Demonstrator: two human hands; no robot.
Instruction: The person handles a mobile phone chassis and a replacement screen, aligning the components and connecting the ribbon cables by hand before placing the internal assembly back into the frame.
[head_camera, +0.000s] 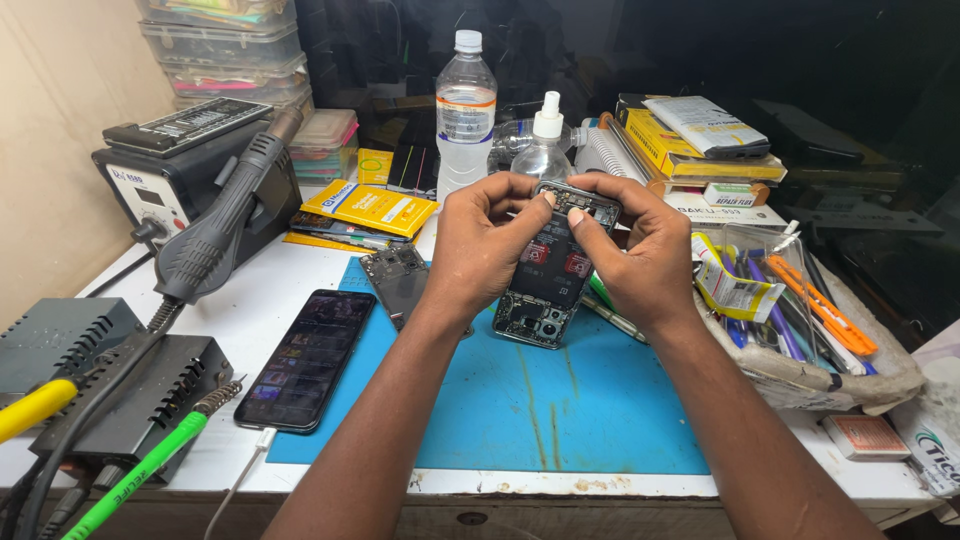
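Observation:
An opened smartphone (547, 285) with its back cover off and its inner parts showing is tilted up over a blue work mat (560, 400). My left hand (478, 245) grips its upper left side, thumb pressing on the top edge. My right hand (640, 250) grips the upper right side, fingers curled over the top. The phone's lower end rests near the mat.
A second phone with a lit screen (305, 358) lies on the left with a white cable. A dark phone part (397, 280) lies on the mat. A hot-air station (185, 185), soldering tools (130, 470), a water bottle (465, 115), a spray bottle (545, 150) and a tool tray (790, 320) surround the mat.

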